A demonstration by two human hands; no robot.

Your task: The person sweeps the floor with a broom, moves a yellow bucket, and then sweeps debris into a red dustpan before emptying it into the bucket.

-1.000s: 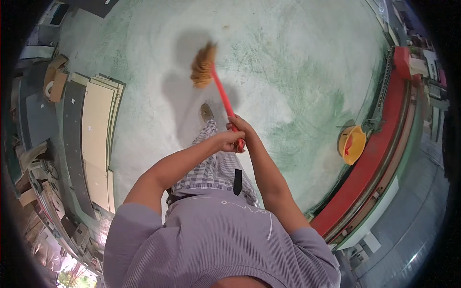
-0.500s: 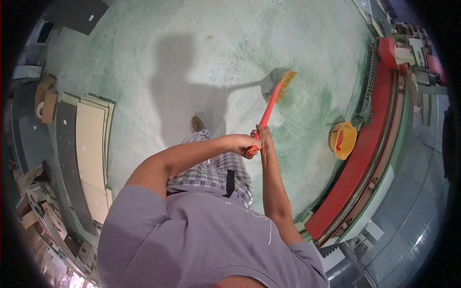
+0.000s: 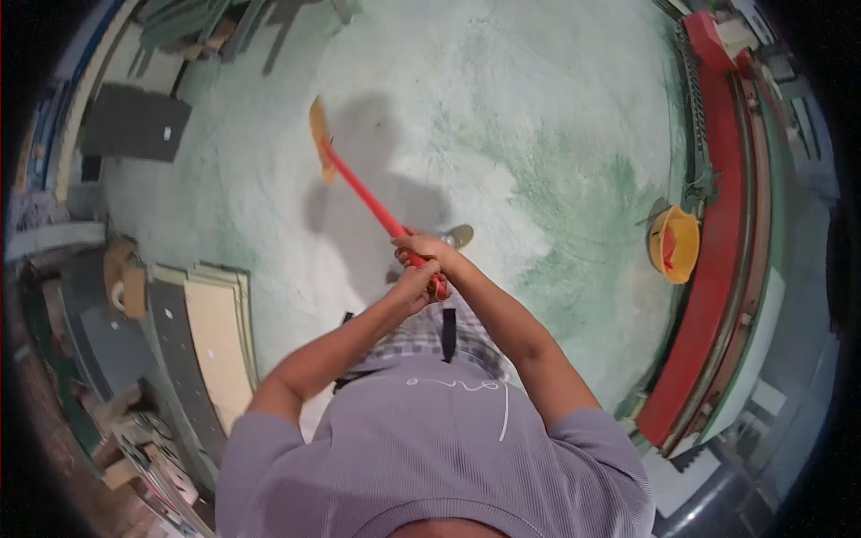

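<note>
Broom (image 3: 345, 170) has swung from right to ahead-left of my left hand (image 3: 420, 285), curled round handle (image 3: 372, 204) near end; right hand (image 3: 427, 246) wrapped just beyond.

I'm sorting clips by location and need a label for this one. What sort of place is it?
Probably a workshop or small factory. A long red metal frame lines the right side, flat panels are stacked on the left, and the wide floor between them is scuffed and patchy green.

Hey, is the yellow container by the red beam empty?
Not empty: something red shows inside the yellow container, though I can't tell what it is.
</note>
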